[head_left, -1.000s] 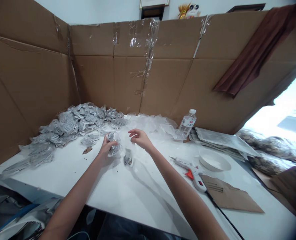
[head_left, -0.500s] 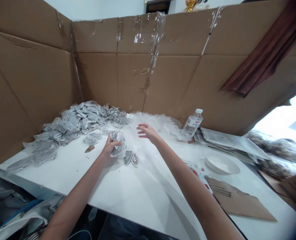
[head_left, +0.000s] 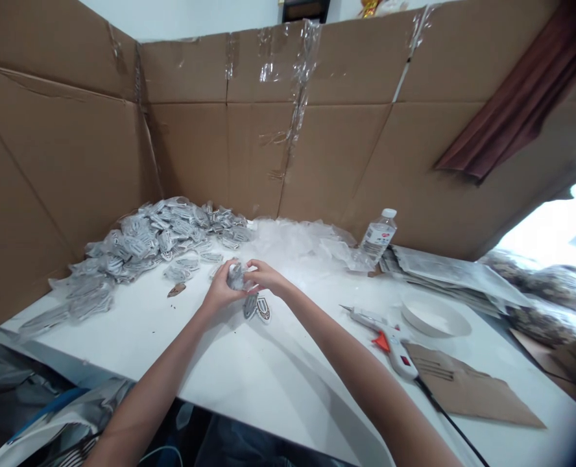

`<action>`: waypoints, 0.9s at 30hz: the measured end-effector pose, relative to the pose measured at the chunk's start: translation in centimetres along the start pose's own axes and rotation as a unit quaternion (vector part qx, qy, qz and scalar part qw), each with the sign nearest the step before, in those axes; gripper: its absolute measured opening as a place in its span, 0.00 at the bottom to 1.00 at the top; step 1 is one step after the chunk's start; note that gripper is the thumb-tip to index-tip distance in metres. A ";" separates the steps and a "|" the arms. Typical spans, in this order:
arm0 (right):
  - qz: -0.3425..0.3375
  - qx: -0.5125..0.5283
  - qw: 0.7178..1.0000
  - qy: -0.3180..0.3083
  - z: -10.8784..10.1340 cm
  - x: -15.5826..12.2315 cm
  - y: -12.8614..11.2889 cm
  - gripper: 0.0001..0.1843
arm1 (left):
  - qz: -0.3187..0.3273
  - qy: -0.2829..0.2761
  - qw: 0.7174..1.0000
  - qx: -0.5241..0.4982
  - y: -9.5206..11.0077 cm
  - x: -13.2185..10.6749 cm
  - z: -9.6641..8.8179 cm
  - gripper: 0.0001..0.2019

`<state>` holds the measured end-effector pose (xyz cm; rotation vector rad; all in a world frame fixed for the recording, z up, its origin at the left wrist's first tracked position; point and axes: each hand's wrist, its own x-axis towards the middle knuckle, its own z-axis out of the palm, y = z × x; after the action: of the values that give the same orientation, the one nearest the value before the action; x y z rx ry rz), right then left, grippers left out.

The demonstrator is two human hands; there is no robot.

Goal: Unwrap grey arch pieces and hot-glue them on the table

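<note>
A small clear plastic bag of grey-and-white shield-shaped patches (head_left: 237, 277) is held just above the white table. My left hand (head_left: 218, 290) wraps round its left side, the thumb beneath. From the right, my right hand (head_left: 267, 277) closes its fingers on the bag's other edge. Two loose patches (head_left: 257, 307) lie on the table just below the hands, close together. One brown patch (head_left: 176, 290) rests farther left. Behind it, a large heap of bagged patches (head_left: 156, 233) reaches to the cardboard wall.
Thin clear plastic bags (head_left: 302, 240) are spread beyond my hands. A water bottle (head_left: 378, 235) stands at the back. To the right lie a hot glue gun (head_left: 390, 347) with its cord, a white round dish (head_left: 436, 318), brown cardboard (head_left: 477, 389) and stacked flat sheets (head_left: 453, 275). Cardboard walls (head_left: 263, 143) enclose the table.
My right hand has come left and down from above the thin plastic bags onto the held bag. My left hand has moved slightly right. The glue gun now shows beside my right forearm.
</note>
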<state>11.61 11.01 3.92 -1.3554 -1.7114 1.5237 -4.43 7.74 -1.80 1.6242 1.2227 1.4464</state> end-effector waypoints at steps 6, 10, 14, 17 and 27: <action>-0.021 0.030 0.999 -0.003 -0.6 0.2 2.7 0.16 | 0.028 -0.052 0.997 0.053 -0.5 0.1 -0.1 0.35; -0.040 0.029 0.999 -0.004 -0.7 0.5 3.7 0.15 | 0.037 -0.073 0.994 0.067 -0.6 0.2 -0.2 0.23; -0.074 -0.004 0.997 -0.006 -1.6 0.7 4.1 0.14 | 0.041 -0.069 0.994 0.076 -0.6 0.2 -0.3 0.17; -0.098 -0.046 0.994 -0.012 -3.1 0.6 4.3 0.12 | 0.042 -0.064 0.994 0.076 -0.5 0.3 -0.4 0.15; -0.143 -0.032 0.989 0.012 -6.2 -1.8 3.9 0.09 | 0.024 -0.045 0.998 0.039 -0.2 0.3 -0.3 0.14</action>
<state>18.96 11.91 2.42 -1.0966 -1.8603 1.2970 -4.82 8.06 -1.81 1.7634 1.2105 1.3526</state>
